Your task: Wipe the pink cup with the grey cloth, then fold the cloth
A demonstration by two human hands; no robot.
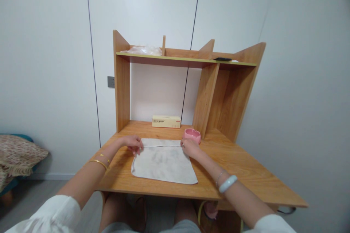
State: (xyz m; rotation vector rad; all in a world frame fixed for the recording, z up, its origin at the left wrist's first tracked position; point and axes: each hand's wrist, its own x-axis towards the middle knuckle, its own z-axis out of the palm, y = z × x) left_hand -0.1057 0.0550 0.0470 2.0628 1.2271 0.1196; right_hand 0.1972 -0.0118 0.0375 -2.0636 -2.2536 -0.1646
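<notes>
A white cloth [164, 162] lies flat on the wooden desk [240, 167], with a folded strip along its far edge. My left hand [133, 142] pinches the cloth's far left corner. My right hand [189, 147] pinches the far right corner. Both hands have their fingers closed on the fabric. Just behind my right hand stands a pink bowl [191, 134].
A yellow box [166, 121] sits at the back of the desk under a wooden shelf unit [186, 58]. A plastic bag [143, 50] and a dark flat object [222, 59] lie on the top shelf. A patterned blanket [16, 154] is at the far left.
</notes>
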